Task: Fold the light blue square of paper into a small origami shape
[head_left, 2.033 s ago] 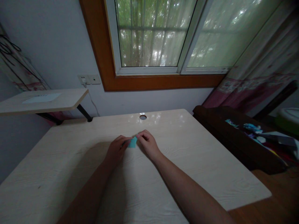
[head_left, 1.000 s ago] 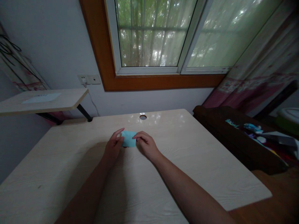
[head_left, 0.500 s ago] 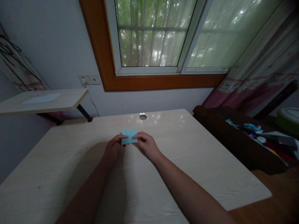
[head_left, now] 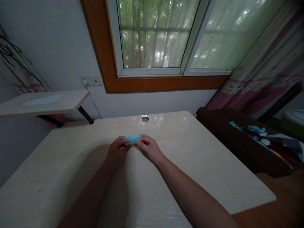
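Note:
A small light-blue piece of paper is held between my two hands over the pale wooden desk. A crease or fold runs across it. On its left edge, the fingers of my left hand are closed, partly hiding the corner. My right hand pinches the right edge, its thumb at the lower side and its fingers behind. The far side of the paper is out of sight.
A round cable hole lies near the desk's back edge. To the left stands a raised shelf on black legs with a paper sheet on it. Beyond the right edge is a dark brown piece of furniture with mixed items.
The blue paper has gone from a flat, facing square to a lower, folded or tilted shape. My left fingers have shifted under its edge, and my right thumb has moved lower.

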`<state>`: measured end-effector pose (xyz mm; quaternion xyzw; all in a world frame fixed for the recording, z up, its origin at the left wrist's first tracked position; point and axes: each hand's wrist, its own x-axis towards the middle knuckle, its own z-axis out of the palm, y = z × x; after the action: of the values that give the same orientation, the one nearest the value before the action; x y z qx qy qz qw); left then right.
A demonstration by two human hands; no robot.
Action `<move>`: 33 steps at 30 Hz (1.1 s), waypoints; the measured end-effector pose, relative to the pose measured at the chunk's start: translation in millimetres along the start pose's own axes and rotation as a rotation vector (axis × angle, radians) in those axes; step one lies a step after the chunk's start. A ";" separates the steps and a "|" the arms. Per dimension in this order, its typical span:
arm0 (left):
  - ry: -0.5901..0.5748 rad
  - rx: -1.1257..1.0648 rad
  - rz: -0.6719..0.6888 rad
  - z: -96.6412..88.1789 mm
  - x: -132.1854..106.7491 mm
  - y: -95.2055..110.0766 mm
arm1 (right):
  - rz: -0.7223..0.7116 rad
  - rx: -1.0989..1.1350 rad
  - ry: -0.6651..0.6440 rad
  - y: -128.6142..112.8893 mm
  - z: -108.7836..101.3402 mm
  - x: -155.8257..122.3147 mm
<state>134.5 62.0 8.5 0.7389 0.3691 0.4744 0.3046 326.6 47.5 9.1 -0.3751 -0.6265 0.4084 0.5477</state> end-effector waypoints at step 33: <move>-0.034 0.022 -0.094 4.2 -5.6 3.6 | 0.240 0.233 0.046 5.0 7.7 -2.9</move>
<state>137.7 55.0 7.2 0.7320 0.4033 0.4429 0.3247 319.5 46.0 2.8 -0.3904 -0.5128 0.5319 0.5492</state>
